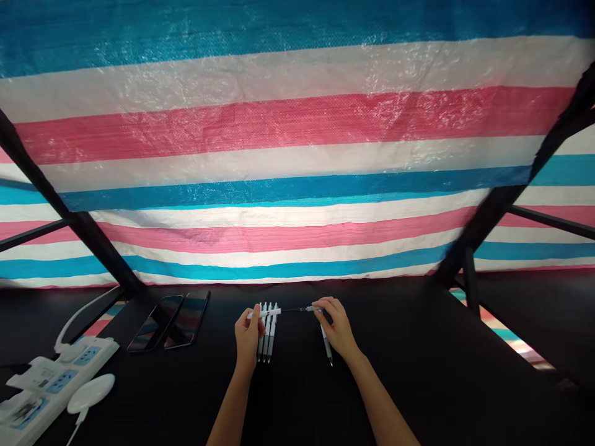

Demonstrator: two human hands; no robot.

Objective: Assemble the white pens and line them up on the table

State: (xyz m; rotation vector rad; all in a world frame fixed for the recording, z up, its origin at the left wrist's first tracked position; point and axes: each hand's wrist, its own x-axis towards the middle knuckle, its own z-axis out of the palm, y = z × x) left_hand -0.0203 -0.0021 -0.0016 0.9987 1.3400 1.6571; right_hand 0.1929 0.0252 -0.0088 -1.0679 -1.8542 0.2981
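While both hands work out over the black desk, the left hand has its fingertips closed on a white pen barrel, held nearly level. Across from it, the right hand pinches a small pale end piece between thumb and fingers, and a thin dark refill spans the space between the two, lined up with the barrel. Just how far that refill reaches into either part, I cannot tell.

Below the barrel, right beside the left hand, there's a row of white-and-grey pens lying side by side on the desk, tips toward the wearer, their upper ends partly hidden by the barrel and the fingers. Over under the right hand lies a single pen, tip also toward the wearer, its top covered by the fingers.

Out to the left, two dark phones lie at a slant, near each other. Nearer the wearer on that side comes a white power strip with plugs in it, and just beside it a round white charger on its cable. Behind everything hangs a striped sheet in blue, white and pink, framed by black bars.
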